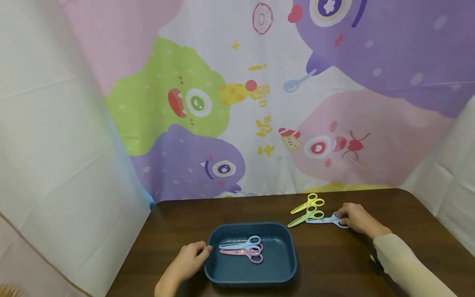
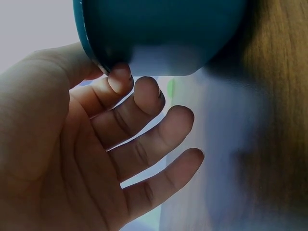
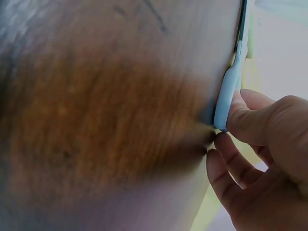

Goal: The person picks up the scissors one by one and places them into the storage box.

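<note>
My left hand (image 1: 188, 260) pinches the left rim of a dark teal tray (image 1: 250, 284) between thumb and index finger; its other fingers (image 2: 178, 127) spread loosely below the tray's side. Inside the tray, light blue scissors (image 1: 233, 246) lie partly over pink scissors (image 1: 256, 260). To the right on the table, my right hand (image 1: 358, 218) holds one handle loop of a second pair of light blue scissors (image 1: 322, 220), thumb on top and fingertips at the edge. Their blades point left, close to the green scissors (image 1: 307, 216). Yellow scissors (image 1: 308, 203) lie just behind the green ones.
The dark brown wooden table (image 1: 334, 264) carries everything. A cartoon-printed cloth (image 1: 259, 165) hangs along its back edge, with pale cloth (image 1: 55, 144) at the left side and more at the right.
</note>
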A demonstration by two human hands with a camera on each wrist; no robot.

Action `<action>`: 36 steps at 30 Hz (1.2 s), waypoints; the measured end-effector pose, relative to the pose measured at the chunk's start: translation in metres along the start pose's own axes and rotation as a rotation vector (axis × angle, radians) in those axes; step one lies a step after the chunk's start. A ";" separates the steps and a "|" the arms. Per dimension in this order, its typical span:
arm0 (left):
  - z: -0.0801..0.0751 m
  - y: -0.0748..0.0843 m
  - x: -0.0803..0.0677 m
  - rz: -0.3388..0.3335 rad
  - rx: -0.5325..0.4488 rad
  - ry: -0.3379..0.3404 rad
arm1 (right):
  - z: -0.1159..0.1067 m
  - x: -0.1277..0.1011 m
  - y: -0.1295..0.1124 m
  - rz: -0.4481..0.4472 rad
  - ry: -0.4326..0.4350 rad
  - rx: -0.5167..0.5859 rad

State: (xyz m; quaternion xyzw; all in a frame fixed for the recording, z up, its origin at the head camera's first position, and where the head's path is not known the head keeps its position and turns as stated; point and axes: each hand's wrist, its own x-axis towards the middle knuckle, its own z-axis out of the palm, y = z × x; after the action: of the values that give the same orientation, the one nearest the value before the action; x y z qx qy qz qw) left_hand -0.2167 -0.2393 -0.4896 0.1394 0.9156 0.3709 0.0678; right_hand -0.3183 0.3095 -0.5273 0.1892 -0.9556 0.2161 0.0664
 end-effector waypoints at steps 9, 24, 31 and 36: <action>0.007 -0.008 -0.006 -0.051 -0.013 0.005 | -0.006 0.009 -0.006 0.058 -0.076 0.053; 0.006 -0.007 -0.006 -0.056 -0.035 -0.019 | -0.001 0.001 -0.004 0.063 -0.041 0.068; 0.005 -0.003 -0.001 -0.048 -0.027 -0.021 | -0.002 -0.001 -0.002 0.049 -0.016 0.046; 0.003 -0.001 0.001 -0.033 -0.012 -0.006 | -0.001 0.000 -0.001 0.042 0.003 0.041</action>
State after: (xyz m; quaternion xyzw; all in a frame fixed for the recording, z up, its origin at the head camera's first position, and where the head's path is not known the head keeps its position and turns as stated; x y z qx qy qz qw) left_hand -0.2169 -0.2382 -0.4926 0.1251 0.9154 0.3748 0.0774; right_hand -0.3176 0.3092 -0.5262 0.1700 -0.9546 0.2373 0.0593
